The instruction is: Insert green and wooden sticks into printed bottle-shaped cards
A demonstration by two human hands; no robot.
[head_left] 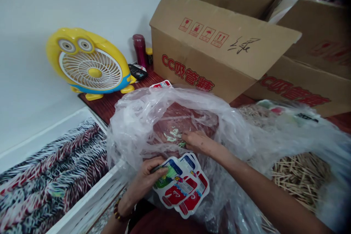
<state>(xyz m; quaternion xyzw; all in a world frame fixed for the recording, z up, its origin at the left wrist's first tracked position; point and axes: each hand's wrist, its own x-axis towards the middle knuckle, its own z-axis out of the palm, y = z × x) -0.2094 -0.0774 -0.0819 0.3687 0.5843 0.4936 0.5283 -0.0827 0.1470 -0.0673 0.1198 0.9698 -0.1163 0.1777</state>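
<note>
My left hand (146,177) is closed around the edge of a few flat printed pouches (182,186), fanned out low in front of me. They have white borders and red and blue drink pictures, and one shows green. Inside the mouth of a large clear plastic bag (131,117), my right hand (196,140) has its fingers pinched together on what look like thin green sticks (182,144). Small pale green pieces (172,134) lie in the bag just left of those fingertips. The exact number of sticks in the pinch cannot be made out.
A yellow cartoon fan (94,73), a dark red flask (139,51) and a dark remote-like object (138,72) stand at the back left. Open cardboard boxes (192,55) block the back. Tan sticks (301,175) fill plastic at right; a white bin (79,199) holds striped pieces at left.
</note>
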